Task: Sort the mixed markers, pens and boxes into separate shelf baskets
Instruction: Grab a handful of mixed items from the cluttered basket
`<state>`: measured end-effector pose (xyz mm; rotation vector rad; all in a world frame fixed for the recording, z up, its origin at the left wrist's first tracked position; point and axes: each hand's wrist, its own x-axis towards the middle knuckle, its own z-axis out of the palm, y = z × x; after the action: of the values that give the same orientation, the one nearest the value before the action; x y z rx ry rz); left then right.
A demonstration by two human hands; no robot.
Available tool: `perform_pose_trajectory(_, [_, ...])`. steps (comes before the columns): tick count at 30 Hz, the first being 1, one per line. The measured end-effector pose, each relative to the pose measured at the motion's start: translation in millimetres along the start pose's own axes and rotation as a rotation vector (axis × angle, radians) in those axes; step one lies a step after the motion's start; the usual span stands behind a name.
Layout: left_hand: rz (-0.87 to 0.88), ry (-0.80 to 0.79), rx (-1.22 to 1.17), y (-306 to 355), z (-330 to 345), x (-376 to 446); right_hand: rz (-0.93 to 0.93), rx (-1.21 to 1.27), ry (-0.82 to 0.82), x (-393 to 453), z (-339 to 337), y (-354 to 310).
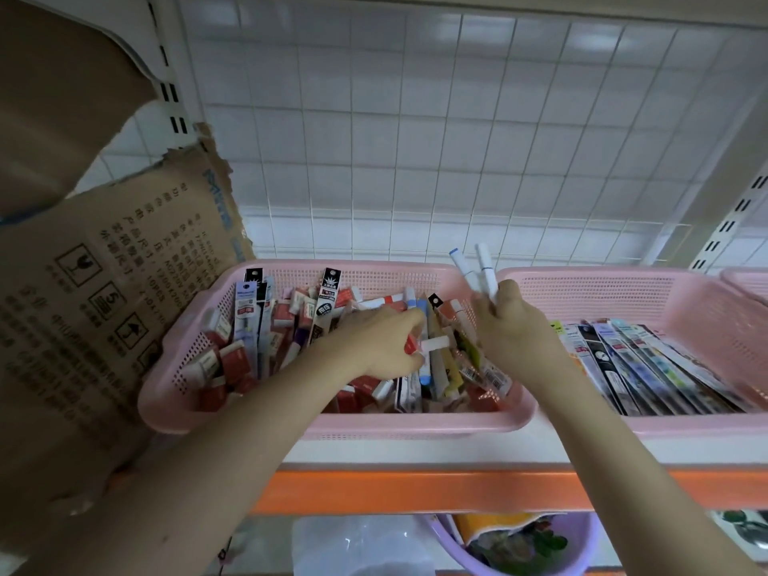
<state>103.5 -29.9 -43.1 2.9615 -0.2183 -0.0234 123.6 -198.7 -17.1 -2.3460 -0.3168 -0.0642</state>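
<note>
Centrally, left hand [374,342] pinches a white marker [434,345] in the mixed basket [332,426]; right hand [513,322] grips two markers [478,270] (upright).

Pink perforated baskets [332,421], orange shelf edge [415,490]

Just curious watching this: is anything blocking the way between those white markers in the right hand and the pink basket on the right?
Nothing visible does. The right hand grips the white markers above the rims where the mixed basket meets the right basket.
</note>
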Motion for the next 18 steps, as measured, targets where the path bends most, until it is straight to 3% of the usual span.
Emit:
perform_pose_trajectory(3, [-0.043,0.097,-0.118,-7,-5,-3,-0.001,-0.006,-0.060,3,0,-4])
perform_pose_trajectory(6, [-0.115,0.325,-0.383,-21,-11,-11,0.002,-0.046,-0.096,8,8,-10])
perform_pose_trajectory(12, [-0.434,0.719,-0.757,-55,-39,-37,0.022,-0.455,-0.159,20,34,-14])
perform_pose_trajectory(15, [-0.532,0.719,-0.775,-60,-39,-48,0.000,-0.605,-0.250,26,47,-23])
perform_pose_trajectory(18, [-0.535,0.610,-0.764,-57,-32,-51,-0.046,-0.788,-0.275,29,58,-37])
